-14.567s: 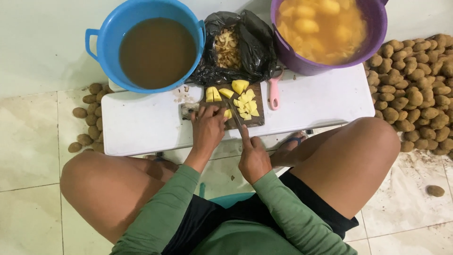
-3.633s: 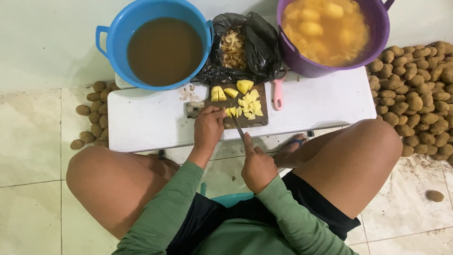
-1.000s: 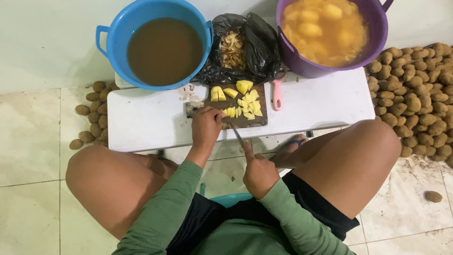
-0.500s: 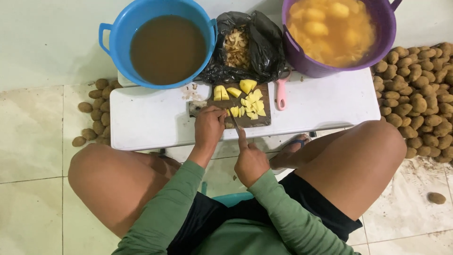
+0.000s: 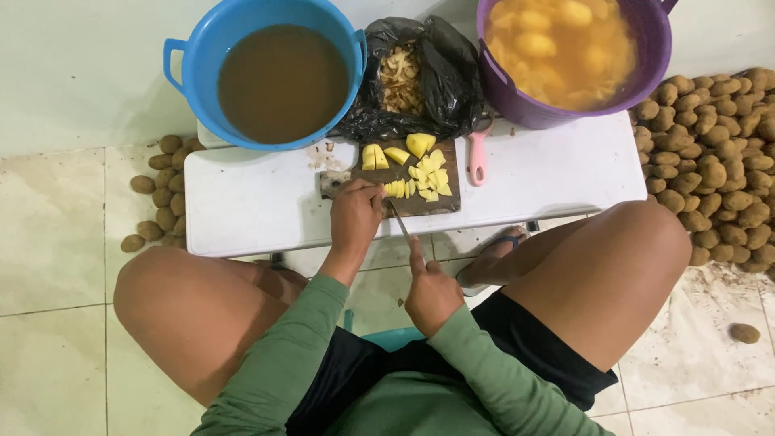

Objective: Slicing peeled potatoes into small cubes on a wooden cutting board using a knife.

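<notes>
Knife (image 5: 398, 220) drawn nearer the board since before, right hand (image 5: 432, 292) fingers gripping it, left hand (image 5: 355, 220) fingers pinning potato strips (image 5: 395, 188), peel bag (image 5: 412, 81) behind.

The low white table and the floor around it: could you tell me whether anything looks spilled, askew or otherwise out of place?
Mostly tidy. A few peel scraps lie loose on the white table beside the cutting board, outside the black bag. One potato sits alone on the dirt-smeared floor, away from the right-hand pile.
</notes>
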